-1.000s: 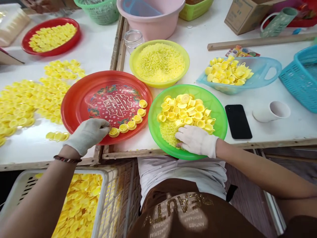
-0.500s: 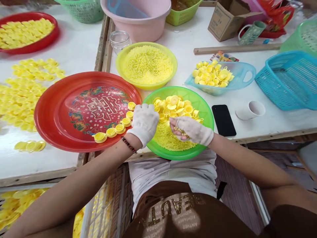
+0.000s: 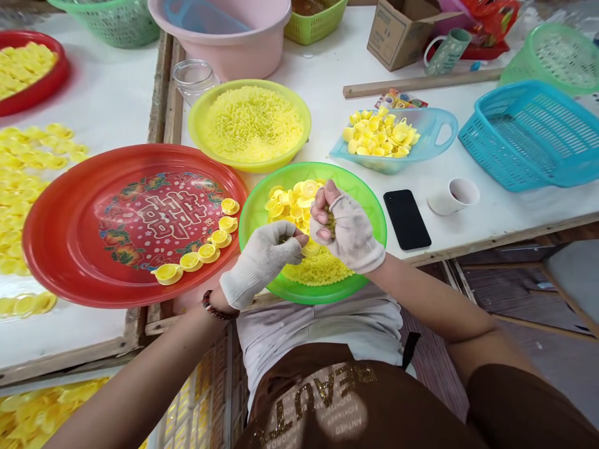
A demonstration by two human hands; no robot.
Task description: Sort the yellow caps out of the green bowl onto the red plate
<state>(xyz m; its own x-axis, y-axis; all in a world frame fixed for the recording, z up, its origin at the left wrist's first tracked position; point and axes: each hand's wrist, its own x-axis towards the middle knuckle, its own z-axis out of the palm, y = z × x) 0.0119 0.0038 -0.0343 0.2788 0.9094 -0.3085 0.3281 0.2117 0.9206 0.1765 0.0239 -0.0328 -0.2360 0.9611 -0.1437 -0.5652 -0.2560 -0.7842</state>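
My left hand (image 3: 269, 259), in a white glove with bare fingertips, is closed at the left side of the green tray (image 3: 377, 206); its thumb and fingers pinch a yellow cup piece (image 3: 309, 248). Over the tray's right half, my right hand (image 3: 345, 227) curls its fingers round small yellow beads, partly showing in the palm. Beneath both hands lie yellow cup pieces (image 3: 287, 202) and a heap of yellow beads (image 3: 321, 269). On the red tray (image 3: 70, 218) at the left, several yellow cups (image 3: 208, 252) form a curved row along the near right rim.
A yellow bowl of beads (image 3: 255, 125) stands behind the green tray. To its right are a blue scoop of yellow pieces (image 3: 442, 128), a black phone (image 3: 407, 218), a white cup (image 3: 452, 198) and a blue basket (image 3: 519, 149). A pink basin (image 3: 234, 47) is at the back.
My left hand has moved from the red tray's right rim down to the green tray's near left. My right hand has turned upward, fingers curled. The view has shifted right.
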